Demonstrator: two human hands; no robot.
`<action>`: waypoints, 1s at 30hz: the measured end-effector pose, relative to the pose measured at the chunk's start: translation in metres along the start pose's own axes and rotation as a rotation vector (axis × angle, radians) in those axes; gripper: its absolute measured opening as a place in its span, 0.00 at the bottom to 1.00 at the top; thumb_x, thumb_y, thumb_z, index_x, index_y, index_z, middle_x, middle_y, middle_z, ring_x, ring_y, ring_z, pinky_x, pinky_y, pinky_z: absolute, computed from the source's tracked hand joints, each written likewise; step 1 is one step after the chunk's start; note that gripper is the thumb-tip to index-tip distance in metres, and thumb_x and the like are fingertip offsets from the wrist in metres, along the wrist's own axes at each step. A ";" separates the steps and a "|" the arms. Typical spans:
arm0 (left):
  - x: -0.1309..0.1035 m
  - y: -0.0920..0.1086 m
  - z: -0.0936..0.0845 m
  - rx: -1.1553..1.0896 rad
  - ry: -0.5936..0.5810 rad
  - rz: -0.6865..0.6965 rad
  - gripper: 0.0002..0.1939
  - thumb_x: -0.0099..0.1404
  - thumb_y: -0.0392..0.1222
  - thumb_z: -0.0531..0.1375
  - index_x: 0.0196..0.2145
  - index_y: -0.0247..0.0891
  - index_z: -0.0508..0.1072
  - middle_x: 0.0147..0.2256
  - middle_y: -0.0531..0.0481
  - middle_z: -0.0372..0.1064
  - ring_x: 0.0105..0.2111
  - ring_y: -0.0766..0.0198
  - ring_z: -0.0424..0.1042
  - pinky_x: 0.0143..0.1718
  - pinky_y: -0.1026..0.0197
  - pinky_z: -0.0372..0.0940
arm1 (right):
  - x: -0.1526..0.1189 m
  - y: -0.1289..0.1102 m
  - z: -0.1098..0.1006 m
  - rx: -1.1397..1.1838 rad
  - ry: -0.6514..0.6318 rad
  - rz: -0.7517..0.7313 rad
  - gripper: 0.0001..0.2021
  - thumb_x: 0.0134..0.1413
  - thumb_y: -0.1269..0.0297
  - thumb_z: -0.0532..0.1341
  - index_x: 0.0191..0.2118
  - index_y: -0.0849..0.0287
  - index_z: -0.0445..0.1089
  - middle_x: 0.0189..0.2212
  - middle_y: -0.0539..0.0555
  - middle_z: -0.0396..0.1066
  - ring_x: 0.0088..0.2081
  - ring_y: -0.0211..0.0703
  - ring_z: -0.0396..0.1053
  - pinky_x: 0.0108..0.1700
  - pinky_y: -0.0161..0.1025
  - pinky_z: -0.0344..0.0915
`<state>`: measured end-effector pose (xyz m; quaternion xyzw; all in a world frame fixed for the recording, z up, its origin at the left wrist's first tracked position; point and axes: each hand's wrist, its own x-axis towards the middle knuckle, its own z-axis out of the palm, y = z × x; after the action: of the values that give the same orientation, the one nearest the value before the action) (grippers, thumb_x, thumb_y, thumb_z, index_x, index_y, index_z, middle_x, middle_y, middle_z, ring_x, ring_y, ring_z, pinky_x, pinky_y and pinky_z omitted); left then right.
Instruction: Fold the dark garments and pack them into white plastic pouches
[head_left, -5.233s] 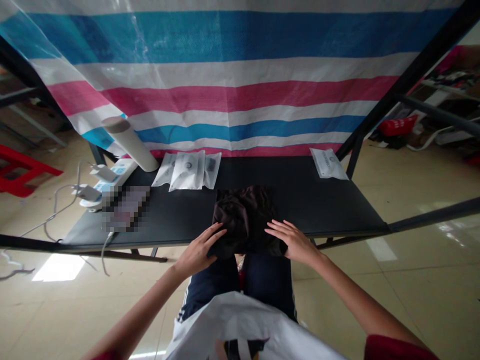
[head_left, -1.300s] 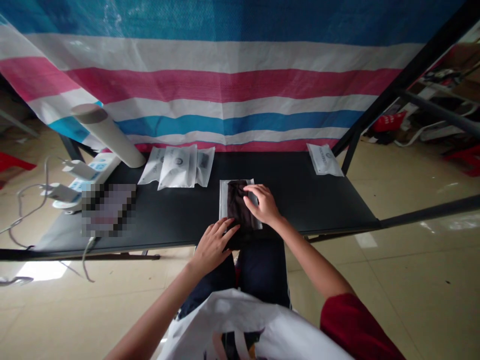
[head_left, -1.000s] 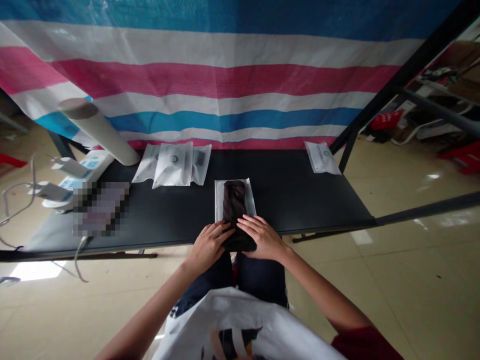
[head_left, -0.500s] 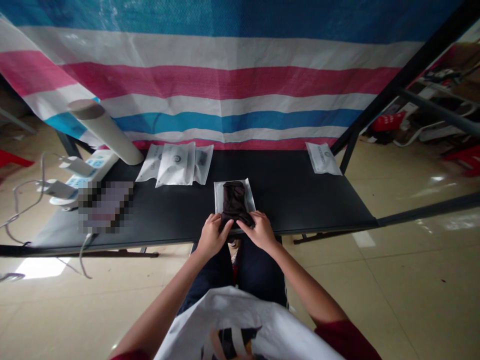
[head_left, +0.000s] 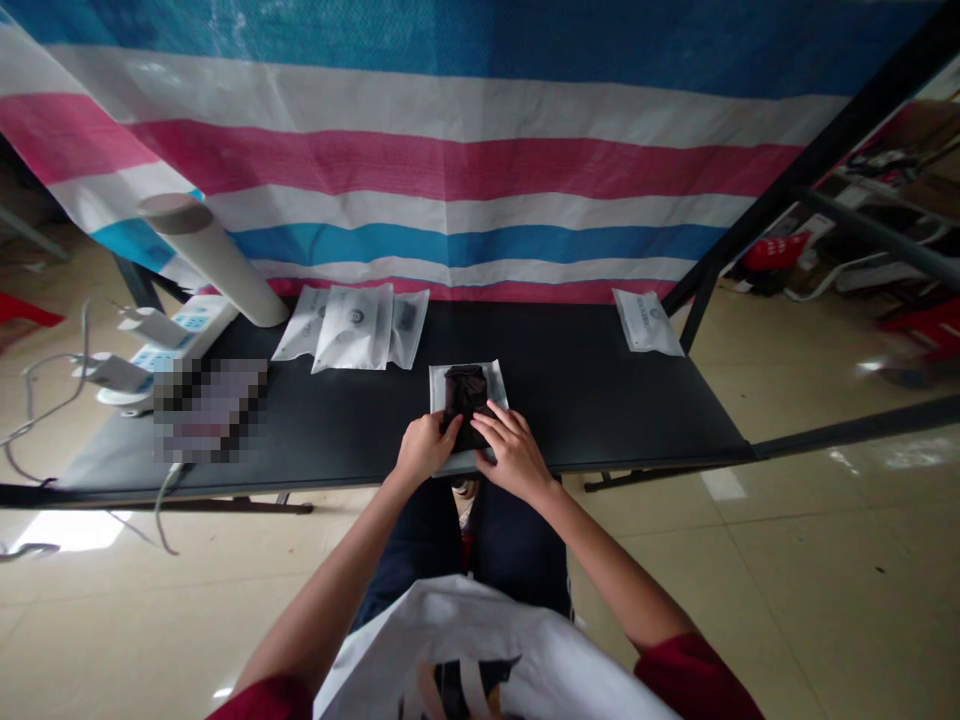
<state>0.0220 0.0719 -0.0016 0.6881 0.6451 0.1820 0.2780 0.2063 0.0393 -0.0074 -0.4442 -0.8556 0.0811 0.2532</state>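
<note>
Three logo-printed pouches [head_left: 352,327], text unreadable

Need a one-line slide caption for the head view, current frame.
Both hands, left hand and right hand, press a folded dark garment on a clear bag at the black table edge.

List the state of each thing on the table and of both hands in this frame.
Dark cloth: folded small, lying on the clear bag.
Clear bag: flat on the black table.
Left hand: pressing the cloth's near edge.
Right hand: flat on the cloth.
White packets: overlapping, untouched.
</note>
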 end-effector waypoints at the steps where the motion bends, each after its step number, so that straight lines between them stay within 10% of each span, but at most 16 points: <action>1: 0.000 -0.001 0.000 -0.027 -0.004 0.013 0.19 0.69 0.52 0.52 0.26 0.38 0.70 0.20 0.50 0.65 0.21 0.64 0.66 0.25 0.63 0.48 | 0.003 0.001 0.000 -0.009 -0.016 -0.012 0.23 0.55 0.71 0.59 0.57 0.58 0.66 0.56 0.59 0.70 0.66 0.53 0.55 0.65 0.57 0.52; 8: -0.012 -0.009 0.002 -0.305 0.083 0.083 0.20 0.68 0.57 0.52 0.42 0.37 0.68 0.27 0.52 0.69 0.25 0.65 0.68 0.27 0.64 0.56 | 0.037 0.012 -0.006 -0.020 -0.112 -0.071 0.18 0.53 0.72 0.59 0.50 0.59 0.70 0.46 0.59 0.75 0.53 0.51 0.69 0.61 0.50 0.60; 18: -0.016 -0.014 0.001 -0.362 0.079 0.100 0.22 0.69 0.54 0.52 0.55 0.39 0.60 0.38 0.49 0.71 0.29 0.66 0.69 0.36 0.61 0.63 | 0.108 0.039 -0.002 -0.111 -0.297 0.462 0.18 0.60 0.61 0.54 0.53 0.59 0.68 0.42 0.60 0.76 0.43 0.54 0.74 0.43 0.42 0.67; 24: -0.017 -0.017 0.006 -0.303 0.076 0.154 0.21 0.69 0.53 0.52 0.54 0.38 0.61 0.39 0.49 0.71 0.30 0.66 0.69 0.36 0.60 0.63 | 0.123 0.048 0.000 -0.156 -0.274 0.389 0.26 0.52 0.61 0.60 0.58 0.61 0.64 0.53 0.66 0.66 0.55 0.61 0.66 0.51 0.48 0.65; 30: -0.019 -0.019 0.008 -0.216 0.085 0.191 0.18 0.69 0.51 0.53 0.53 0.40 0.63 0.41 0.49 0.71 0.34 0.64 0.70 0.40 0.58 0.62 | 0.149 0.064 -0.006 -0.145 -0.528 0.323 0.25 0.45 0.56 0.65 0.50 0.59 0.71 0.50 0.62 0.72 0.50 0.57 0.71 0.48 0.44 0.66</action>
<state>0.0100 0.0521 -0.0178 0.7041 0.5646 0.3047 0.3043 0.1843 0.1965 0.0287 -0.5550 -0.8135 0.1717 -0.0263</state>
